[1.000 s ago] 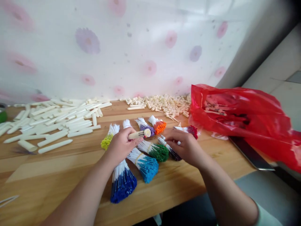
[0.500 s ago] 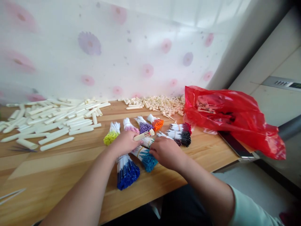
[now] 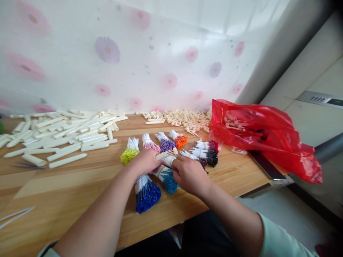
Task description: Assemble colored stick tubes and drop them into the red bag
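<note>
My left hand [image 3: 147,160] is closed round a cream multi-colour pen barrel [image 3: 166,154], whose slotted end with coloured sliders points right. Close beside that end is my right hand [image 3: 190,174], its fingers pinched over a bundle of white refills [image 3: 168,161]; what lies between the fingertips is hidden. Around the hands lie banded refill bundles with coloured ends: yellow [image 3: 129,151], pink [image 3: 150,144], purple [image 3: 166,143], orange [image 3: 179,139], red [image 3: 208,145] and black [image 3: 208,157]. Below the hands rest a teal bundle [image 3: 169,181] and a blue bundle [image 3: 148,196].
Many cream pen tubes [image 3: 64,130] cover the table's [image 3: 88,187] left back. Small cream parts [image 3: 184,119] are heaped along the wall. A red plastic bag [image 3: 276,132] with slotted pieces inside sits at the right edge. A thin white strip [image 3: 17,216] lies front left.
The view has shifted slightly, moving the left side of the scene a little rightward. Both hands keep nearly the same place, the left one still holding the pen barrel.
</note>
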Available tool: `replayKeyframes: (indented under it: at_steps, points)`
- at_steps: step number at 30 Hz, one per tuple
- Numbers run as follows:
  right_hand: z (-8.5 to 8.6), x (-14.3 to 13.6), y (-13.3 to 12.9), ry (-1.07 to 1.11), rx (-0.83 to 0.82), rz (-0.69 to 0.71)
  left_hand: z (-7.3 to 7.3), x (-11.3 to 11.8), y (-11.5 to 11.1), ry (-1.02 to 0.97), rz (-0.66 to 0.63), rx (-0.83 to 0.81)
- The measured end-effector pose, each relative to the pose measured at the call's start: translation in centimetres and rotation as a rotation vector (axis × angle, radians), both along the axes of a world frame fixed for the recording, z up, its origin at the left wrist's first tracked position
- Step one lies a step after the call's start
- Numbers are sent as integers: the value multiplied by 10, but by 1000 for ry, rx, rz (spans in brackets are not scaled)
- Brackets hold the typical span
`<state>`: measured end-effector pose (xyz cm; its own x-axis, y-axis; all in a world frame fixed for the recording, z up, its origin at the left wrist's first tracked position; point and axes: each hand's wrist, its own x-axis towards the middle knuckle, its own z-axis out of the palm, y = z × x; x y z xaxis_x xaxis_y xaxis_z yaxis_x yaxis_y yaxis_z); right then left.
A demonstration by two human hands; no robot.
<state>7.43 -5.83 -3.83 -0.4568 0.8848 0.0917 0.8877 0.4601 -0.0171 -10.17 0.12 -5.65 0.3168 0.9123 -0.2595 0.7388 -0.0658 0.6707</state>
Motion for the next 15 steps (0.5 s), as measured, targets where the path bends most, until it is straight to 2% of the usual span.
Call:
replayKeyframes:
  at_steps: [8, 11, 15]
  points:
    - [-3, -8, 7, -14, -10, 19, -1, 0, 0, 12, 23, 11]
    - [-1, 1, 5, -26, -9, 7, 0, 1, 0, 9, 36, 0]
    - [6, 28, 0, -16, -7, -52, 2, 2, -1, 1, 53, -16]
